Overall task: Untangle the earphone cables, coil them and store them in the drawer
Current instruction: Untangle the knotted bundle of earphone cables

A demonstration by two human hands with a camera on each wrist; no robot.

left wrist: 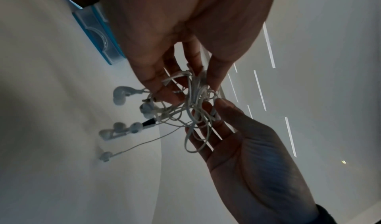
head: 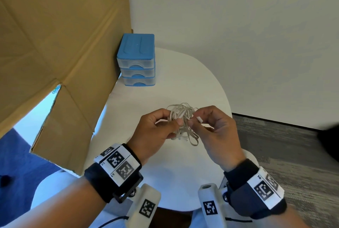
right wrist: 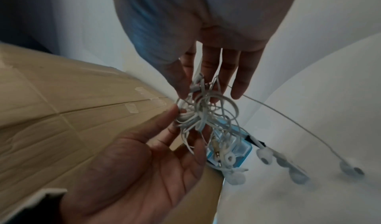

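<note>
Two hands (head: 185, 127); one cable tangle (head: 183, 116); three drawers (head: 136, 71).

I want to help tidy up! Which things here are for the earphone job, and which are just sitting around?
For the job:
- tangled bundle of white earphone cables, pinched by the left hand and the right hand
- small blue plastic three-drawer box, drawers closed

Just there:
- large brown cardboard sheet
- round white table

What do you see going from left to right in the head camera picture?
Cardboard sheet → blue drawer unit → left hand → tangled earphone cables → right hand, all over the white table.
</note>
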